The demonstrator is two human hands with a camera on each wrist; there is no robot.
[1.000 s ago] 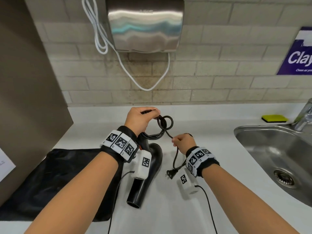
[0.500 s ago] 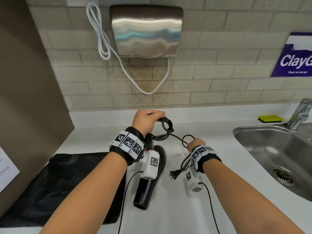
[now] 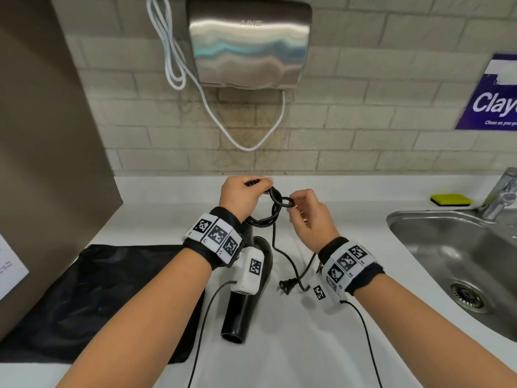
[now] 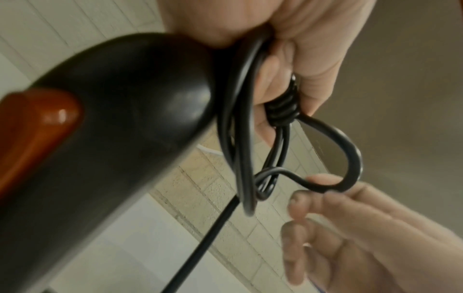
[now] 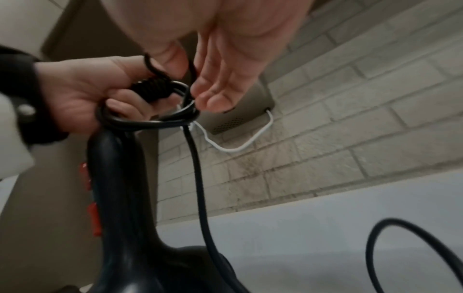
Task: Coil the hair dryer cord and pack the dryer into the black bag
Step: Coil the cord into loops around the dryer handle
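Note:
The black hair dryer [image 3: 237, 317] stands tilted on the white counter, nozzle toward me and handle up, partly hidden by my left wrist. Its handle [image 4: 112, 119] carries a red switch [image 4: 37, 128]. My left hand [image 3: 243, 196] grips the ribbed cord end and several coiled loops of the black cord [image 3: 275, 211] above the handle. My right hand [image 3: 305, 212] pinches one small cord loop [image 4: 350, 158] between thumb and forefinger, right beside the coil. The cord's tail [image 5: 198, 178] hangs down to the plug [image 3: 286, 285] lying on the counter. The black bag [image 3: 98, 298] lies flat at the left.
A steel sink [image 3: 414, 219] with a faucet [image 3: 500, 197] fills the right side, and a yellow sponge [image 3: 450, 200] lies behind it. A steel hand dryer [image 3: 249, 46] with a white cable [image 3: 173, 51] hangs on the tiled wall. A brown partition [image 3: 42, 135] bounds the left.
My right hand has risen and moved left, carrying a cord loop up to the coil in my left hand. The free tail with the plug has grown shorter.

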